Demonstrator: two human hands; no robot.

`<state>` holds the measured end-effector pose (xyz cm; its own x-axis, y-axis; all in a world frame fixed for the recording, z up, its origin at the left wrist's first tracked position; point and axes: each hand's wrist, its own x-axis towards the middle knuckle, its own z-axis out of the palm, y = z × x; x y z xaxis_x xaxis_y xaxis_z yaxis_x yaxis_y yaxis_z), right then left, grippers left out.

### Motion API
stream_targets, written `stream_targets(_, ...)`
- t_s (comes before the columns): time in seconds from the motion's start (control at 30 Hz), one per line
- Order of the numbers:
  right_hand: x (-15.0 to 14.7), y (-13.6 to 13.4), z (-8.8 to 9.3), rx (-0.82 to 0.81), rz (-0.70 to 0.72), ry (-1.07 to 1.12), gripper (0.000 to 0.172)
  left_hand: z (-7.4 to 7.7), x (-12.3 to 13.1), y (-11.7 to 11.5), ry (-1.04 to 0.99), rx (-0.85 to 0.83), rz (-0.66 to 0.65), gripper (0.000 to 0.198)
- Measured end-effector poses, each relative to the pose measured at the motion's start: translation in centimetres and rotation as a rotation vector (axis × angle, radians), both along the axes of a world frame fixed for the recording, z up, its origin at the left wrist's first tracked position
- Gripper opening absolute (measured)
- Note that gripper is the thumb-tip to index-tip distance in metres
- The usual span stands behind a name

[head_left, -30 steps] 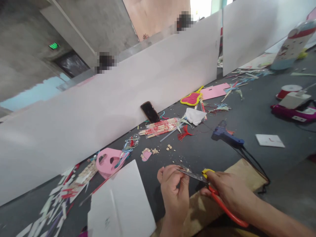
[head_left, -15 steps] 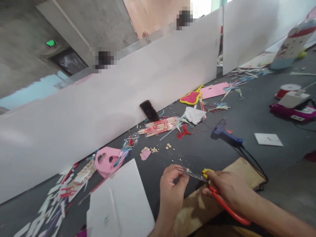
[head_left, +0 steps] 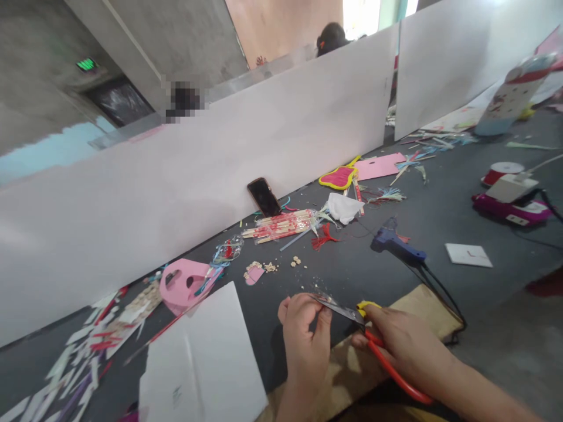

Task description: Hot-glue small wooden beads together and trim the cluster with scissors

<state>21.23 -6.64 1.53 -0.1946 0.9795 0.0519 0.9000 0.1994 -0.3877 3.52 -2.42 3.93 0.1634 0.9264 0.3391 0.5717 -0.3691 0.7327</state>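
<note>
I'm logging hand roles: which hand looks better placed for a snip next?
Right, I'd judge: the right hand holds the scissors at the handle end, while the left hand is beside the blades; whether it holds anything is unclear.

The scissors (head_left: 342,308) have grey blades, a red handle and a yellow part. The glue gun (head_left: 399,244) is blue with a black cord (head_left: 443,290), the power strip (head_left: 505,211) purple and the table (head_left: 433,202) dark grey. The bottle (head_left: 508,102) is white with dark specks, a red band and a pale blue base. The rounded cutout (head_left: 338,177) is deep pink with yellow edging.
</note>
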Motion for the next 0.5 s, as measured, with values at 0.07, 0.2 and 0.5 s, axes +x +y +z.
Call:
stream_targets(0.07,0.0,-0.1,0.1,-0.034,-0.01,-0.007,0.03,-0.2,0.1,0.0,0.001,0.001,0.011,0.018)
stream_targets(0.2,-0.2,0.1,0.4,-0.086,-0.012,-0.04,0.025,-0.6,0.0,0.0,0.007,-0.002,0.046,0.017)
stream_targets(0.5,-0.6,0.1,0.7,-0.208,-0.044,-0.06,0.028,-1.9,-0.8,0.3,0.077,0.103,0.016,0.022)
